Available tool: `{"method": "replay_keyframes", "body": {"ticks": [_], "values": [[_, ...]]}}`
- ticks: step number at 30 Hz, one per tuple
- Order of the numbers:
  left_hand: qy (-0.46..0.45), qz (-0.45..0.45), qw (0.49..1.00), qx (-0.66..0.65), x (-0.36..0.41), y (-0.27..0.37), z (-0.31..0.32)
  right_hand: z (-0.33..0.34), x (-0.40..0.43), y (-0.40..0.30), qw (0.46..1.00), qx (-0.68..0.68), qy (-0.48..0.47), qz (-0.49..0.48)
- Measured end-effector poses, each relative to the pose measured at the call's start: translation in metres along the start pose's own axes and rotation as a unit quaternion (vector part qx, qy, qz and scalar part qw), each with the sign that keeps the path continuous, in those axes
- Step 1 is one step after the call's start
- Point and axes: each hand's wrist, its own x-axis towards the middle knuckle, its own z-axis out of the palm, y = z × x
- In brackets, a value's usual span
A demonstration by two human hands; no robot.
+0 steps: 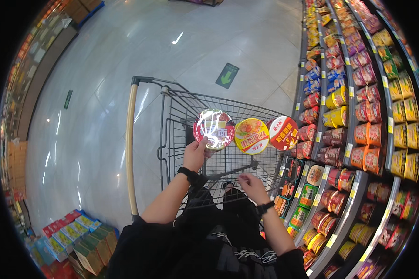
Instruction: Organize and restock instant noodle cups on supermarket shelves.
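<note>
My left hand (196, 153) grips a round instant noodle tub (214, 129) by its near side, thumb on the lid; the lid's shiny wrap reflects the lights. Beside it, in line to the right, are a yellow-lidded noodle tub (252, 135) and a red-and-white-lidded noodle tub (282, 133), both over the wire shopping cart (216, 101). My right hand (253, 188) hangs over the cart's near side with fingers curled, apart from the tubs; whether anything is inside the curl cannot be made out.
Shelves of instant noodle tubs (366, 132) rise close along the right. The cart's handle bar (131, 150) is on the left. A green floor sign with an arrow (227, 75) lies beyond the cart. Stacked boxed goods (80, 240) stand at the lower left, and another shelf (45, 73) at the far left.
</note>
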Motion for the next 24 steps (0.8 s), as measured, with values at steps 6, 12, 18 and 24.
{"method": "replay_keyframes", "body": {"ticks": [6,12,18,24], "values": [[0.020,0.006,1.000,-0.014,-0.100,0.042,-0.029,0.060,0.109,0.006,0.957,0.181,-0.022,0.225],[0.093,-0.001,0.995,-0.025,-0.187,0.062,-0.067,0.086,0.150,-0.008,0.951,0.203,0.033,0.231],[0.125,0.030,0.991,-0.036,-0.217,0.056,-0.087,0.099,0.164,0.000,0.944,0.274,0.046,0.177],[0.128,0.046,0.988,-0.078,-0.226,0.058,-0.094,0.094,0.144,-0.048,0.950,0.277,0.055,0.131]]}}
